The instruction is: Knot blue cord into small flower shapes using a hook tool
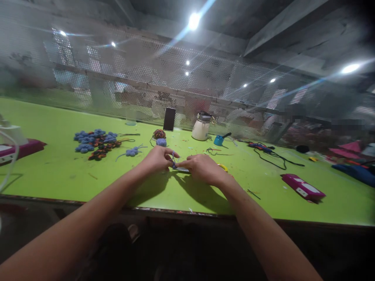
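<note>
The fingers of the left hand [160, 159] are pinched together on a small blue-violet yarn piece [174, 166], which sits just above the desk [58, 181], between the two hands; a strand of the same yarn stands up in a loop near the left fingertips. The right hand [203, 168] reaches in from the other side, its index finger extended so that the tip meets the yarn piece. Its other fingers curl under the palm, and I cannot tell whether they grip anything. A pale grey sliver [183, 170] shows below that index finger, and a yellow loop handle [223, 167] sticks out behind the hand.

Just beyond the left hand is a blue yarn ball [161, 143], with a multicoloured yarn ball [159, 134] right behind it. To the left lies a single blue crocheted flower [132, 151] with loose tails, then a cluster of blue crocheted flowers [84, 137] beside orange-and-black crocheted flowers [101, 151].

Farther back, a phone [169, 119] stands upright, with a white lidded jug [200, 128] and a small teal pot [218, 140] to its right. Magenta power strips lie toward both sides, the right one [303, 188] near the front edge. A perforated partition [146, 66] rises behind the desk.
</note>
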Demonstrator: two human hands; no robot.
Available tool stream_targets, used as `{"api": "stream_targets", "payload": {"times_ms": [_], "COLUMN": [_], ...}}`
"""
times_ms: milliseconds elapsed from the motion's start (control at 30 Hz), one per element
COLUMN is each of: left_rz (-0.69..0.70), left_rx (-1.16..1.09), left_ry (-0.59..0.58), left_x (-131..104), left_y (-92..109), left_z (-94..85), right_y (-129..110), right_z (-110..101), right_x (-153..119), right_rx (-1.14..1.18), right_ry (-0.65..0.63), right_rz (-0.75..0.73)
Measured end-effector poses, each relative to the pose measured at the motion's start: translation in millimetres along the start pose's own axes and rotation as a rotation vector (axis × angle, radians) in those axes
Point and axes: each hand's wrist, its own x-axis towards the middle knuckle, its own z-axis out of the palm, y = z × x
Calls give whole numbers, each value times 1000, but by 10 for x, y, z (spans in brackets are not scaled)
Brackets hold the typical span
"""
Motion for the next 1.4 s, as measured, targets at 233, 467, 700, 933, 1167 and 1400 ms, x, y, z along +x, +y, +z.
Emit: {"api": "stream_targets", "payload": {"times_ms": [233,467,700,933,1167,1400], "left_rz": [24,-22,-55,-74,-68,-79], "left_rx": [135,61,-172,-399,-483,-489], "left_ry": [67,64,46,66,55,58], "left_x": [63,60,60,96,66,65], "left_y": [-119,-79,-53,-102,-61,-68], "left_z": [73,40,-24,-28,-13,-28], "right_y": [-173,-157,-73,-67,11,19], "right_z": [-32,15,-22,-41,-49,-27], "right_x": [16,8,-14,-24,-26,-31], "right_rx": [-80,-79,-98,-55,231,101], "right_ry": [-89,-59,-39,5,81,78], "right_rz": [101,127,109,136,92,97]}}
